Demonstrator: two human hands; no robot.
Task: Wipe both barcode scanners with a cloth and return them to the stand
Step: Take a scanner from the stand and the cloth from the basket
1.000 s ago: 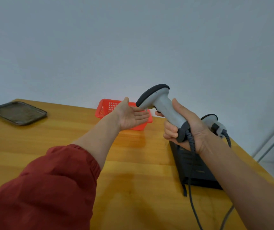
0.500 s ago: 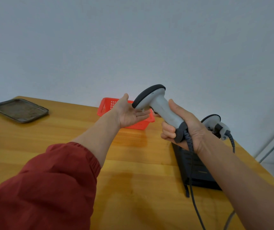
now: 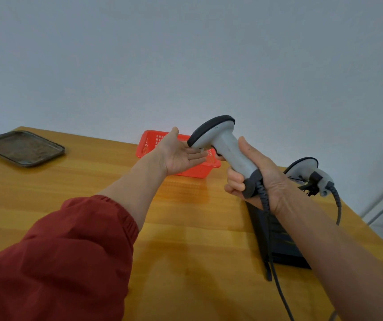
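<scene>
Grey plastic scanner: grips handle in right hand, above stand; holds left hand flat, empty, at scanner head. Risks snagging cable on stand, tipping it.

The left arm wears a sleeve of deep brick red, a smooth, slightly puffy fabric that lies in broad, soft folds (a light jacket by the look of it, though the cloth itself cannot be told). It ends in a gathered elastic cuff with fine pleats. The cuff sits partway up the left forearm, leaving the wrist and the left hand uncovered. The right forearm is bare as far up as the view reaches, and so is the right hand.
</scene>
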